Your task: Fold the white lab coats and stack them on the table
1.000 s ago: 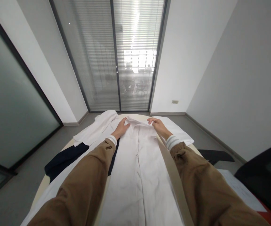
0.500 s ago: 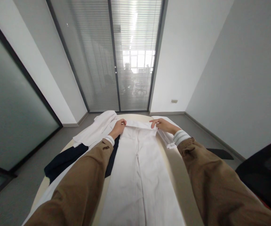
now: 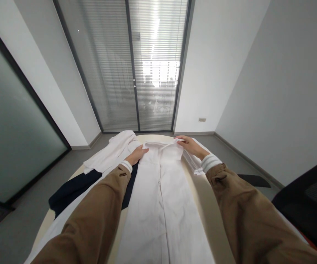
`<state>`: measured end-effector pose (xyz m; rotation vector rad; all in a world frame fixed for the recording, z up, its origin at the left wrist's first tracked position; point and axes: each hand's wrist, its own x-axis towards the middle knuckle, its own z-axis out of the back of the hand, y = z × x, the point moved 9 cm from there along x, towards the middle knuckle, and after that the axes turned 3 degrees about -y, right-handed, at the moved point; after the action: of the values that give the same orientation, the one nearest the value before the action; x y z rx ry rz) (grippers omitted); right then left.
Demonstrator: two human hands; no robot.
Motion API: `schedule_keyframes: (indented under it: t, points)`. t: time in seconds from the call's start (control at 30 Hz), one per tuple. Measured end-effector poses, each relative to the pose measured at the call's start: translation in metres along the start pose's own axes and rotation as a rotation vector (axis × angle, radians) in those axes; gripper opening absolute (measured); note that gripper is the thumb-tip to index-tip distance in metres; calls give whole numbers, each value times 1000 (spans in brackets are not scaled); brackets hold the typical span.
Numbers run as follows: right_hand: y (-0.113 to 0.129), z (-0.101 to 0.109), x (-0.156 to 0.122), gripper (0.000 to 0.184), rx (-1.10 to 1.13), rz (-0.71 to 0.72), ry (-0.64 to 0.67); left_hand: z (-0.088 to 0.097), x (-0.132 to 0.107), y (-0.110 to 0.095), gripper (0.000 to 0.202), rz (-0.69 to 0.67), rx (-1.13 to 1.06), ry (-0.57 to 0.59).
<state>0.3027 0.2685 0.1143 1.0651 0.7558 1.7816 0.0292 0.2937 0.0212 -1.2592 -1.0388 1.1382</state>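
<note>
A pair of white trousers (image 3: 161,198) lies lengthwise in front of me, its waist end far away and its two legs running towards me. My left hand (image 3: 136,154) holds the left corner of the waist, thumb on top and the other fingers mostly hidden. At the right corner, my right hand (image 3: 192,146) pinches the waist edge between thumb and fingers. The waist edge between the hands is slightly raised and open.
The cream table (image 3: 202,198) is round-edged. A crumpled white garment (image 3: 114,148) and dark navy cloth (image 3: 76,189) lie left; folded white cloth (image 3: 194,163) lies right. A black chair (image 3: 309,198) stands at the right. Beyond is a glass partition with blinds (image 3: 114,80).
The folded-over strip at the waist has been turned back up, and the waist edge now stands open. My left hand has shifted slightly down and its thumb now lies extended on the cloth.
</note>
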Motion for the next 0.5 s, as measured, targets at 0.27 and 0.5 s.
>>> schedule_keyframes:
  t: [0.27,0.5]
  points:
    - [-28,-35,-2,47,-245,-35,-75,14,10,15,79,-48,23,-152]
    - [-47,-108,-33,64,-569,-118,130,15,29,16,58,-65,17,-204]
